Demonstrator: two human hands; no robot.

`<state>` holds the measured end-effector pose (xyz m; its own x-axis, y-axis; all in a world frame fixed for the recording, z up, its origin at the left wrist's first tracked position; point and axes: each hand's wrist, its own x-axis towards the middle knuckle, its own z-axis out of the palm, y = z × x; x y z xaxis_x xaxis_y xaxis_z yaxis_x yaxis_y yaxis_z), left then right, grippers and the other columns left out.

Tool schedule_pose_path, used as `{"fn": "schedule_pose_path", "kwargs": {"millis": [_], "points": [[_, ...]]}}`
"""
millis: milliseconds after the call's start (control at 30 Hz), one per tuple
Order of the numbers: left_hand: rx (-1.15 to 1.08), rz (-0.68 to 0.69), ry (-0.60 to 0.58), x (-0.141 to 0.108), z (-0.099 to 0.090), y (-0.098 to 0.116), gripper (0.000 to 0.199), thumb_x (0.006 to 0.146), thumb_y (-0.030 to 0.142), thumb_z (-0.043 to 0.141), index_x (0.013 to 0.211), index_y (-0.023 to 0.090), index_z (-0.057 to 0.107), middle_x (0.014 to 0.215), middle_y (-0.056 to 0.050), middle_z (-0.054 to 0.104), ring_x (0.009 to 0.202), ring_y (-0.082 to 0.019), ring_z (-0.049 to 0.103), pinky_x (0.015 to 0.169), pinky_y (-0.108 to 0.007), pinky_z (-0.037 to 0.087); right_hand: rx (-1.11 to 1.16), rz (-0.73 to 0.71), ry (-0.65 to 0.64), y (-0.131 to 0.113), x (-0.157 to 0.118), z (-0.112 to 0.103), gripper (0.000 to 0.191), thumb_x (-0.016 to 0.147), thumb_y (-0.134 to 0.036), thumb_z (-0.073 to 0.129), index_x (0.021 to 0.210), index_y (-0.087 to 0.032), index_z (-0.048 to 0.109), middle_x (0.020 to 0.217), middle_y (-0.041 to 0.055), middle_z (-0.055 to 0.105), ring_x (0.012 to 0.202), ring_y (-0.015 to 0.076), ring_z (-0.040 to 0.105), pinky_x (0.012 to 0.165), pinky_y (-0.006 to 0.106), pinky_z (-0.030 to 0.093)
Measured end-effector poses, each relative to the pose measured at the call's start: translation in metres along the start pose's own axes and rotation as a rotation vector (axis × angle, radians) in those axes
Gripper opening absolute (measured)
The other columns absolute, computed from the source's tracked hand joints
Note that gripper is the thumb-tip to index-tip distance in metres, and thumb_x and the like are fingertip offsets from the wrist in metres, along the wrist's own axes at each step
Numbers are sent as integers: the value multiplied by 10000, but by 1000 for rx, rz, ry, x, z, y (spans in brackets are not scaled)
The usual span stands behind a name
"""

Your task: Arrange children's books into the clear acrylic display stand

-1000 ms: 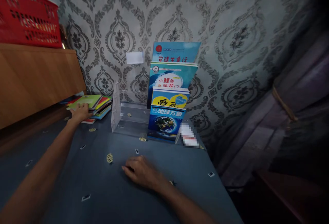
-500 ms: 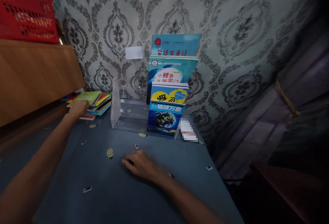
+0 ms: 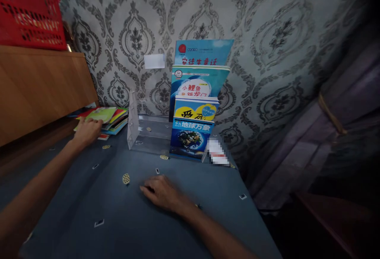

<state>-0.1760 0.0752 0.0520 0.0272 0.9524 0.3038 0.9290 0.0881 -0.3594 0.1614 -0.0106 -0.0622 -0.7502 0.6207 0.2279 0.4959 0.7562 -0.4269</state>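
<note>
At the left, my left hand [image 3: 88,130] rests on the near edge of a loose pile of thin, colourful books [image 3: 114,121], fingers a little apart and none of the books gripped. A green-covered book [image 3: 102,114] lies on top of the pile. My right hand [image 3: 160,191] lies on the blue tablecloth with its fingers loosely curled in and nothing visible in them. Beyond it stands a clear acrylic tiered rack [image 3: 133,126]. Its right side holds several upright books in steps, the front one a blue book with a globe [image 3: 190,138]; its left side shows bare tiers.
A wooden cabinet [image 3: 44,92] borders the left side, with a red plastic basket [image 3: 32,21] on top. Beside the rack lies a blurred white card [image 3: 218,152]. Patterned wallpaper [image 3: 136,33] is close behind the rack. A tied curtain [image 3: 305,148] hangs at right, past the table edge.
My left hand has shifted slightly on the book pile, and its fingers look more spread. My right hand and the books in the rack stay where they were.
</note>
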Motion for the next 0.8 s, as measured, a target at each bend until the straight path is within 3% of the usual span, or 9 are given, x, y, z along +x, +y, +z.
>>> {"fn": "schedule_pose_path", "kwargs": {"millis": [133, 267, 433, 633, 800], "points": [[-29, 14, 29, -13, 7, 6, 394, 945, 328, 444, 1242, 135, 617, 1289, -246, 665, 1264, -426, 557, 1052, -600, 407, 28, -3, 9, 0, 1, 1, 323, 984, -271, 609, 677, -170, 616, 682, -10, 645, 600, 105, 487, 614, 251, 304], [-95, -65, 7, -13, 18, 5, 560, 900, 173, 413, 1454, 134, 484, 1476, -274, 526, 1362, -462, 480, 1030, -673, 418, 34, -12, 14, 0, 0, 0, 328, 998, -272, 587, 688, -171, 620, 669, -14, 634, 600, 107, 491, 616, 250, 314], [-60, -98, -68, -18, 18, 8, 594, 886, 79, 317, 1457, 79, 478, 1374, -304, 585, 1215, -452, 598, 894, -583, 530, -13, -17, 16, 1, 0, 2, 329, 1002, -292, 582, 701, -171, 643, 691, 0, 667, 615, 114, 515, 627, 252, 323], [-2, -88, -114, -49, 16, 31, 519, 918, 79, 260, 1326, -23, 563, 1170, -354, 641, 1004, -442, 688, 782, -494, 543, -10, -21, 36, 1, 0, 3, 326, 996, -277, 585, 693, -170, 639, 685, -1, 658, 598, 111, 496, 612, 259, 300], [-69, -27, -152, -78, 24, 48, 507, 868, 45, 309, 1272, -50, 600, 1121, -402, 650, 939, -446, 717, 780, -525, 543, -6, -40, 42, 3, 1, 6, 331, 1001, -272, 578, 687, -173, 615, 700, -1, 655, 620, 111, 505, 629, 257, 299]]}}
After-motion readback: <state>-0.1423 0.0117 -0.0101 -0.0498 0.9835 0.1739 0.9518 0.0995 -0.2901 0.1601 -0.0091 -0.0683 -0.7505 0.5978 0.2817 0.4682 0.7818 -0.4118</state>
